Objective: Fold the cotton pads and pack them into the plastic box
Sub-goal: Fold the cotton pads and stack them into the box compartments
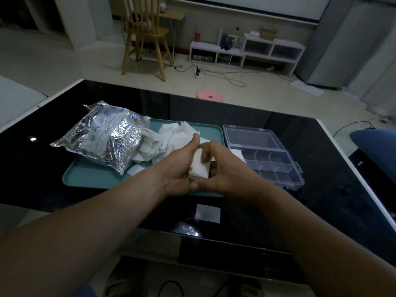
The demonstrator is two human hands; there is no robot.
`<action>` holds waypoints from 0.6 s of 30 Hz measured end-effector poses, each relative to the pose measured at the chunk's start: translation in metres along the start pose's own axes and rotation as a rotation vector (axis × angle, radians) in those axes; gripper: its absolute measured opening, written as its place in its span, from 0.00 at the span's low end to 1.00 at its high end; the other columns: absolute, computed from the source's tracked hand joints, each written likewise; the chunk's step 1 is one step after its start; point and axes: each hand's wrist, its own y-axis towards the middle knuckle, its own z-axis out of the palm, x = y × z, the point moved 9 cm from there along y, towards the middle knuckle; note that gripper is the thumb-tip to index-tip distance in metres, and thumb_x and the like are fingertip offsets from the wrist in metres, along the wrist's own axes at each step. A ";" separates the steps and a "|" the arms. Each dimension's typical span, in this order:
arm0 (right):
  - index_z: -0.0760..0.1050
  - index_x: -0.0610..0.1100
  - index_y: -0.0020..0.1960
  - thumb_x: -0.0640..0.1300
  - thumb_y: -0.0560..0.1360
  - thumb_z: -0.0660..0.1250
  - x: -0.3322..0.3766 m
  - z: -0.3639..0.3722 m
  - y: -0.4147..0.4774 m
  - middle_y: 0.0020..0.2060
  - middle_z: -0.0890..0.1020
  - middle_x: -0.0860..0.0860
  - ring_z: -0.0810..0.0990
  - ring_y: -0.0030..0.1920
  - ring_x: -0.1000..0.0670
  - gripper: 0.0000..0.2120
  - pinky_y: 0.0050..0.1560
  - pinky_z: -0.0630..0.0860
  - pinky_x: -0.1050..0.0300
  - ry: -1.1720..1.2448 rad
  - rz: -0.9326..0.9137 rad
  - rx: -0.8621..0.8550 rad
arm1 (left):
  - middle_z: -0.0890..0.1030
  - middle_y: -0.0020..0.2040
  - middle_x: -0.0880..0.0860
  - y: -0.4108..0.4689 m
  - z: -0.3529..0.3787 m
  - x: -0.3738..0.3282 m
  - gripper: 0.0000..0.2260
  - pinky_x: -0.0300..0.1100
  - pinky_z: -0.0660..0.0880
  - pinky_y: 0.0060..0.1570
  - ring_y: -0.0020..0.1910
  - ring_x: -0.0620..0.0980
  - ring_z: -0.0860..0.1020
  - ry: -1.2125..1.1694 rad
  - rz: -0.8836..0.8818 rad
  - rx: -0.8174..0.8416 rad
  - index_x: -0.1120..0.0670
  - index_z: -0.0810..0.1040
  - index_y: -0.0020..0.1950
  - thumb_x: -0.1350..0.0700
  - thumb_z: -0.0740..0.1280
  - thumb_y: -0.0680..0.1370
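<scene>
At the centre of the frame the person's left hand (180, 168) and right hand (225, 170) meet just above the near edge of a teal tray (90, 176), and together they hold a folded cotton pad (199, 168) between them. The left hand cups the pad from the left with its thumb raised. The right hand's fingers (206, 152) curl over the pad's top and right side, so both hands are closed around it. The pad is a thick white bundle, held above the tray and not touching it. Behind the hands, toward the upper middle of the tray, lies a loose heap of unfolded cotton pads (171, 133). A crinkled silver foil bag (105, 136) rests on the left part of the tray, overlapping the heap and overhanging the tray's far left edge. Just right of the tray stands a clear plastic box (276, 168) with its lid (250, 136) laid open away from the person. The box is split by dividers, and white cotton (237, 154) shows in its left compartment, partly hidden by the right hand. Everything sits on a glossy black surface (42, 168). On the floor in the upper part of the frame are a wooden chair (145, 35), a pink stool (210, 96) and a low white shelf (246, 50).
</scene>
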 end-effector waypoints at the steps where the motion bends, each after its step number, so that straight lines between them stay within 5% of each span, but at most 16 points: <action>1: 0.66 0.55 0.53 0.62 0.65 0.80 0.001 0.002 -0.001 0.56 0.77 0.53 0.82 0.52 0.45 0.28 0.48 0.82 0.41 -0.005 -0.009 0.017 | 0.81 0.57 0.58 -0.001 -0.001 0.001 0.28 0.52 0.77 0.62 0.61 0.59 0.81 -0.004 -0.005 -0.008 0.55 0.79 0.64 0.34 0.58 0.82; 6: 0.65 0.57 0.50 0.61 0.67 0.78 0.013 0.004 -0.006 0.52 0.74 0.54 0.76 0.51 0.48 0.24 0.49 0.80 0.43 -0.081 -0.057 -0.056 | 0.81 0.57 0.59 -0.006 -0.002 0.008 0.32 0.56 0.67 0.74 0.64 0.60 0.79 0.063 -0.049 -0.013 0.56 0.82 0.62 0.30 0.58 0.80; 10: 0.67 0.54 0.52 0.56 0.69 0.79 0.013 0.000 -0.007 0.52 0.76 0.54 0.77 0.51 0.49 0.23 0.51 0.81 0.43 -0.081 -0.014 -0.044 | 0.79 0.61 0.57 -0.012 0.000 0.007 0.31 0.53 0.76 0.64 0.59 0.57 0.81 0.102 -0.043 0.015 0.55 0.78 0.69 0.32 0.59 0.80; 14: 0.72 0.52 0.56 0.61 0.73 0.75 0.009 -0.015 -0.015 0.54 0.78 0.56 0.77 0.52 0.57 0.20 0.50 0.77 0.59 -0.036 0.047 -0.087 | 0.78 0.45 0.54 -0.024 -0.002 -0.005 0.16 0.44 0.82 0.38 0.39 0.49 0.80 0.055 0.028 -0.032 0.51 0.78 0.64 0.42 0.63 0.83; 18: 0.80 0.51 0.52 0.57 0.79 0.70 -0.002 -0.004 -0.037 0.44 0.82 0.56 0.80 0.44 0.58 0.10 0.47 0.80 0.55 -0.219 0.141 0.047 | 0.72 0.47 0.55 -0.028 -0.024 -0.010 0.11 0.47 0.85 0.37 0.39 0.50 0.76 0.131 0.071 -0.172 0.54 0.79 0.60 0.49 0.68 0.82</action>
